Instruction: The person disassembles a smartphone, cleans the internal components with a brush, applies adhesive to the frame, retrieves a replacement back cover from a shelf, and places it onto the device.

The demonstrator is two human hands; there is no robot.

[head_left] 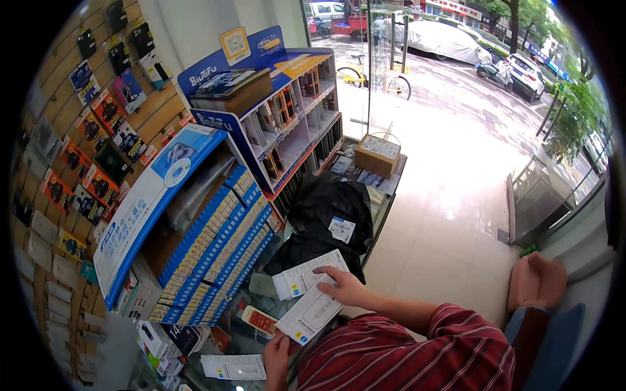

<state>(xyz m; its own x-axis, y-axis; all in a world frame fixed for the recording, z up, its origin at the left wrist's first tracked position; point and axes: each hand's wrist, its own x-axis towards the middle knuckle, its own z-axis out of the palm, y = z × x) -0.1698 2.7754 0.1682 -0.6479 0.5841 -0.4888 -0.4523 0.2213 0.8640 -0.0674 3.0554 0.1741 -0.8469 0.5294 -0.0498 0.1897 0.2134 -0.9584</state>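
Observation:
A flat white package (310, 314), printed with a pale drawing and a blue-and-yellow corner mark, lies tilted in front of me with both hands on it. My right hand (340, 287) grips its far end, thumb and fingers closed at the edge. At its near left corner my left hand (277, 350) pinches with the fingertips. Similar white packages (292, 279) lie fanned just beyond, partly under my right fingers. To the left, beside the held package, is a red-and-cream handset-like item (259, 320). Another white package (233, 367) lies on the glass counter left of my left hand.
A black plastic bag (326, 199) with a white label lies beyond the packages. Left stands a rack of blue-edged packets (212, 260), behind it a blue-and-white display shelf (225, 130). A cardboard box (378, 155) sits at the counter's far end; a chair (536, 283) stands right.

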